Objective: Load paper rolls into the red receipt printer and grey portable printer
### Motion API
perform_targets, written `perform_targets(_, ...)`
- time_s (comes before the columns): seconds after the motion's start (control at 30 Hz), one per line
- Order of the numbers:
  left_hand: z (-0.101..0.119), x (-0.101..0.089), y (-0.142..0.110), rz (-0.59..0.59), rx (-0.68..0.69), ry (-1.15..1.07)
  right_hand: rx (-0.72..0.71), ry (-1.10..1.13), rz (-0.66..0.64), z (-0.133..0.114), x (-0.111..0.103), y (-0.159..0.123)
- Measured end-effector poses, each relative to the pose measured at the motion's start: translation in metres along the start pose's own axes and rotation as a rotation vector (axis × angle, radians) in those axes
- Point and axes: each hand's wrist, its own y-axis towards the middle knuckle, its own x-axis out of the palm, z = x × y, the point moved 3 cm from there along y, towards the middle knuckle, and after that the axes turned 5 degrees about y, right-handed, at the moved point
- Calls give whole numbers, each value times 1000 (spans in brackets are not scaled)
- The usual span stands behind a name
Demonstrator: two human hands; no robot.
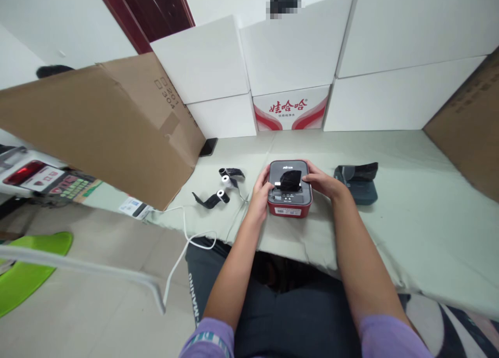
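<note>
A small red and grey label printer point(290, 191) sits on the pale cloth-covered table point(409, 202) in front of me. A black roll of paper point(290, 180) shows in its open top. My left hand point(260, 191) grips the printer's left side with curled fingers. My right hand point(322, 181) rests on the printer's right top edge, fingertips touching the black roll. Two small rolls with black tape tails point(224, 188) lie to the left of the printer.
A dark grey printer point(357, 183) stands right of the red one. A large brown cardboard sheet point(101, 124) leans at left; white boxes point(296, 51) stack behind. A white cable point(183, 243) hangs off the table's front edge. A phone point(208, 146) lies near the cardboard.
</note>
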Motion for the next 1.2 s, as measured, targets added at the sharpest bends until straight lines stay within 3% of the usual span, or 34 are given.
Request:
perform_targets(0.17, -2, -3, 0, 7, -7, 17, -14, -53, 40, -6, 1, -3)
perform_targets(0.37, -8, -3, 4, 11, -34, 4, 114, -216, 317, -6, 5, -36)
perform_targets(0.47, -17, -9, 1, -4, -72, -11, 65, -361, 390, -4, 13, -61)
perform_targets(0.6, -28, -22, -12, -202, -84, 115, -22, -569, 231, -4, 32, -86)
perform_targets(0.7, -24, -29, -18, -336, 53, 325, -169, -640, 110, -14, 47, -91)
perform_targets(0.8, -13, -29, -14, -376, 194, 445, -260, -679, 105, -23, 56, -83)
perform_targets(0.93, 2, -28, 4, -328, 243, 478, -274, -679, 94, -32, 55, -61)
perform_targets(1.07, 21, -32, 38, -230, 297, 469, -306, -644, 116, -44, 50, -23)
perform_targets(1.2, 36, -39, 82, -234, 293, 561, -366, -605, 150, -49, 49, 19)
